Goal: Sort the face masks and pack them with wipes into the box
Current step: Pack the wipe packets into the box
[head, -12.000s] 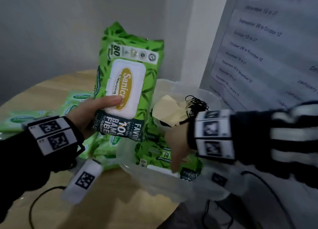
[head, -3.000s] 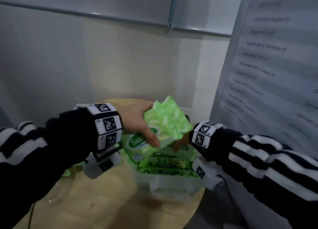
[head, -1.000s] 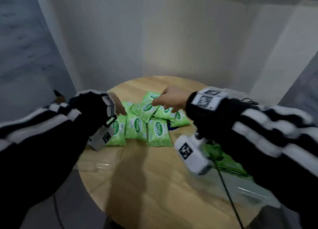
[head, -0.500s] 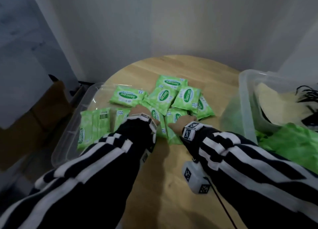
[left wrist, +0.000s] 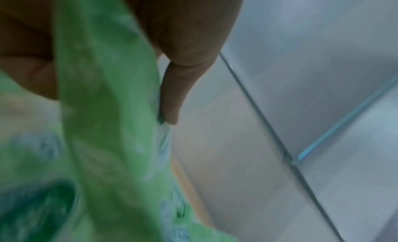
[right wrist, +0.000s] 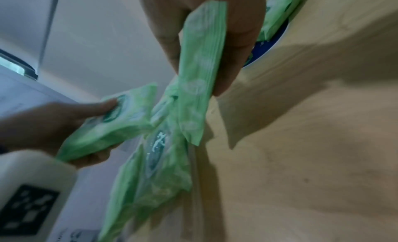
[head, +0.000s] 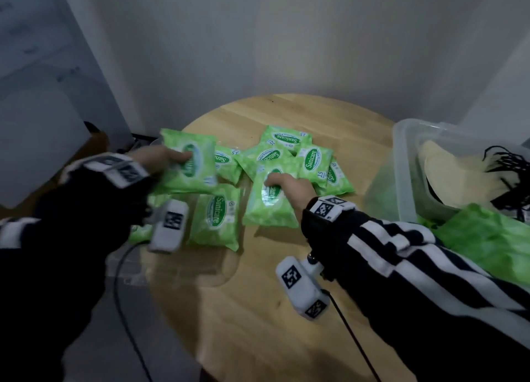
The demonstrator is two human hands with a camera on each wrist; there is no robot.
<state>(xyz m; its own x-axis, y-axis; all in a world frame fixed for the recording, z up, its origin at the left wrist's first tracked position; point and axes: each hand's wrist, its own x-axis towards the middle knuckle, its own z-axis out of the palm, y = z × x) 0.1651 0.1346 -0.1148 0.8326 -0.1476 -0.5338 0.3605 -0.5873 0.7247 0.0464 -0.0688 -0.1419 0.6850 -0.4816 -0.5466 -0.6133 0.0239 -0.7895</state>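
On the round wooden surface lies a loose pile of small green wipe packs, each with a dark green oval label. The left hand holds one pack lifted above the pile, thumb on top, fingers beneath. The right hand pinches another pack by its edge. At the right stands a clear plastic box holding pale face masks with black ear loops and larger green packs.
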